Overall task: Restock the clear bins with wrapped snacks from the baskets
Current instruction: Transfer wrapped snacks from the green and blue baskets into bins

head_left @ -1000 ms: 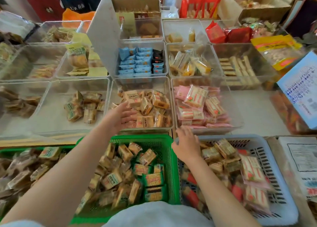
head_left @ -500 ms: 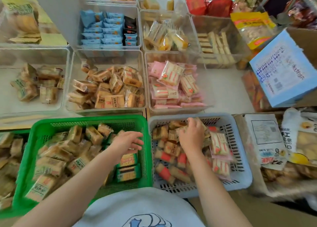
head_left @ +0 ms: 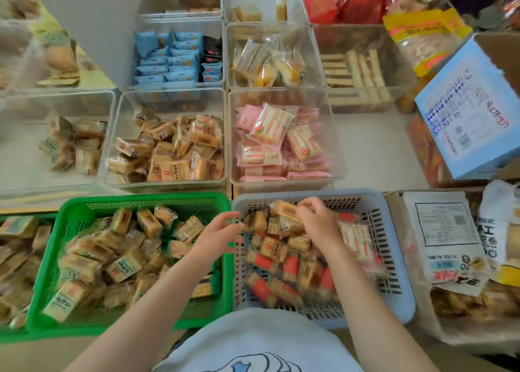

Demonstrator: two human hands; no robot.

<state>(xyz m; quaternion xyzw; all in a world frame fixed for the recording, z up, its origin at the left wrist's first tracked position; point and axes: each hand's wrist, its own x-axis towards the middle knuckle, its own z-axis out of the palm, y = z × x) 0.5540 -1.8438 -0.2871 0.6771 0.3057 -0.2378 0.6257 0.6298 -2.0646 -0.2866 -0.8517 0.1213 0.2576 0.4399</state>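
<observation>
My right hand (head_left: 318, 219) is in the pale blue basket (head_left: 394, 259) and pinches a tan wrapped snack (head_left: 284, 210) lifted above the pile of tan, red and pink packets. My left hand (head_left: 218, 235) hovers with relaxed, spread fingers over the divide between the green basket (head_left: 70, 217) and the blue one, holding nothing. Beyond the baskets stand clear bins: one with tan snacks (head_left: 174, 149), one with pink snacks (head_left: 278, 143), and a sparsely filled one at the left (head_left: 70, 143).
More clear bins behind hold blue packets (head_left: 168, 59), yellow cakes (head_left: 267, 59) and wafer bars (head_left: 357, 70). A light blue carton (head_left: 472, 110) and printed snack bags (head_left: 447, 242) crowd the right side. Another green basket (head_left: 17, 245) of snacks lies at the far left.
My left hand has left the tan-snack bin, crossed the green basket and reached the blue basket's edge. My right hand dug into the blue basket and picked up a tan snack. The view tilted down.
</observation>
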